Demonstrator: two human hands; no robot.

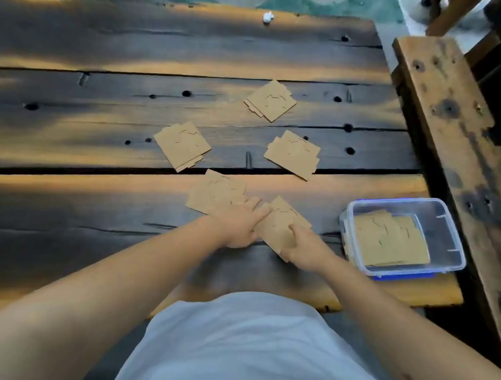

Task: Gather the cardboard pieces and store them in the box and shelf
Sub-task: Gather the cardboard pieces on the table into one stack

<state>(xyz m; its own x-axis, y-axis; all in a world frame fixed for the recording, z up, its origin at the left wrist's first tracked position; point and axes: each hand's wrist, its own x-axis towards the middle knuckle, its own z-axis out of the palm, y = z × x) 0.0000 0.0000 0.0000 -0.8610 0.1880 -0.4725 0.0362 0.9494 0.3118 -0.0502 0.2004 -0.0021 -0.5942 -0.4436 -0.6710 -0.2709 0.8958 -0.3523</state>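
Several flat brown cardboard pieces lie on a dark wooden table [103, 145]. One stack [280, 223] sits near the front edge; my right hand [305, 247] grips its near right corner and my left hand [239, 225] presses its left edge. Another piece [215, 193] lies just behind my left hand, partly under it. Three more small stacks lie farther back: left [182, 144], right [293, 154] and far [271, 101]. A clear plastic box [447, 225] with a blue base stands at the right front and holds cardboard pieces [389, 241].
A weathered wooden plank or bench [450, 117] runs along the table's right side. A small white object [268, 17] lies at the table's far edge. The tabletop has gaps between boards and round holes. My white shirt fills the bottom of the view.
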